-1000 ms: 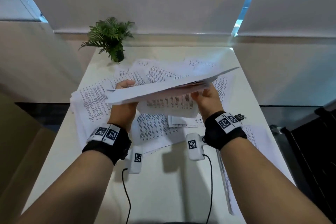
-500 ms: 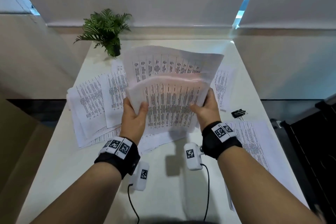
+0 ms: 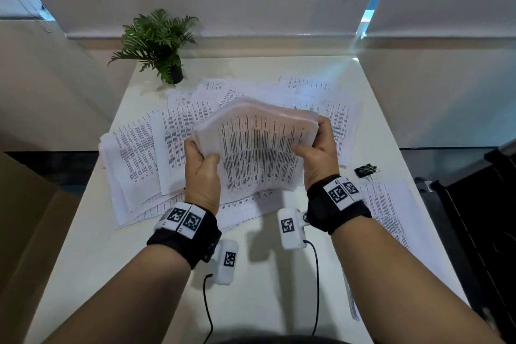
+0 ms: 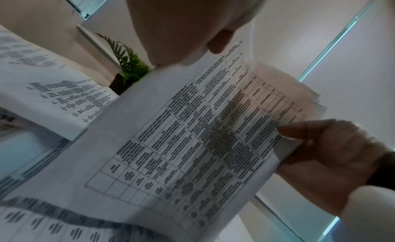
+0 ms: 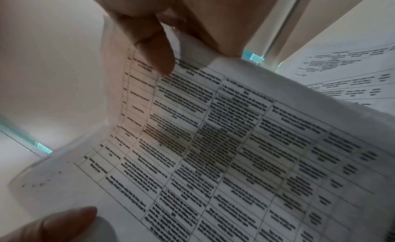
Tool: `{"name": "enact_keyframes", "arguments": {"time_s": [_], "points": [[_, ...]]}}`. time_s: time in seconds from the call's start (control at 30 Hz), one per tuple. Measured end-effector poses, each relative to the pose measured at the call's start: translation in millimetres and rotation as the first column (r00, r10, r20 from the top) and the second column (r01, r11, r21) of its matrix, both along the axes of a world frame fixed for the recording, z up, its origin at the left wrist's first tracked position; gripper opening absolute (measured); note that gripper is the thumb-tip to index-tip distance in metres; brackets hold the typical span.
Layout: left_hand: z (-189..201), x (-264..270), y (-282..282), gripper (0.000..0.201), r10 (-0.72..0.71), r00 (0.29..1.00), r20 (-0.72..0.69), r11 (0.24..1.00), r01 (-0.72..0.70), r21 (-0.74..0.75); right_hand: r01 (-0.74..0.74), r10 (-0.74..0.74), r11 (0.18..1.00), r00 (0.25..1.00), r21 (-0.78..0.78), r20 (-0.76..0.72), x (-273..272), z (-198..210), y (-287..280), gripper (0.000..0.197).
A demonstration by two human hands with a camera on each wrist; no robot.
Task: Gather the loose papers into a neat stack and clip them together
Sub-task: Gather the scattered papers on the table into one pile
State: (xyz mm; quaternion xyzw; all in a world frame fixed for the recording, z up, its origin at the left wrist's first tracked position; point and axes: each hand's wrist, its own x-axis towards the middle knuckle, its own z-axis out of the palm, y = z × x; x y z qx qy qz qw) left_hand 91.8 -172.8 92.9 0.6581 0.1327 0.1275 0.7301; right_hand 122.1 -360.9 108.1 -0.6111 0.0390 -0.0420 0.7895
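Observation:
Both hands hold a stack of printed papers (image 3: 259, 148) upright above the table, printed face toward me. My left hand (image 3: 202, 165) grips its left edge and my right hand (image 3: 318, 153) grips its right edge, thumbs on the front sheet. The left wrist view shows the stack (image 4: 192, 135) with my left thumb (image 4: 220, 42) on it and my right hand (image 4: 324, 149) across from it. In the right wrist view my right thumb (image 5: 153, 51) presses the front sheet (image 5: 213, 135). A black binder clip (image 3: 366, 170) lies on the table to the right of my right hand.
Loose printed sheets (image 3: 134, 153) are spread on the white table (image 3: 251, 301) at left, behind the stack, and at right (image 3: 391, 209). A small potted plant (image 3: 162, 45) stands at the far left corner. A cardboard box (image 3: 22, 218) is at left, and dark furniture (image 3: 488, 204) at right.
The stack went from lying nearly flat between the hands to standing upright facing me. Its splayed top edges have come closer together, and the hands now sit a little lower.

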Motion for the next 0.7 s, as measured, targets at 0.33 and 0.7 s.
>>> {"name": "enact_keyframes", "arguments": {"time_s": [0.33, 0.7], "points": [[-34, 2, 9, 0.039, 0.031, 0.991, -0.127, 0.995, -0.042, -0.086, 0.024, -0.042, 0.993, 0.986, -0.114, -0.158, -3, -29, -3, 0.054], [-71, 4, 11, 0.014, -0.042, 0.965, -0.257, 0.950, 0.119, 0.288, -0.112, -0.040, 0.817, 0.967, -0.565, -0.250, -5, -68, -3, 0.017]]}}
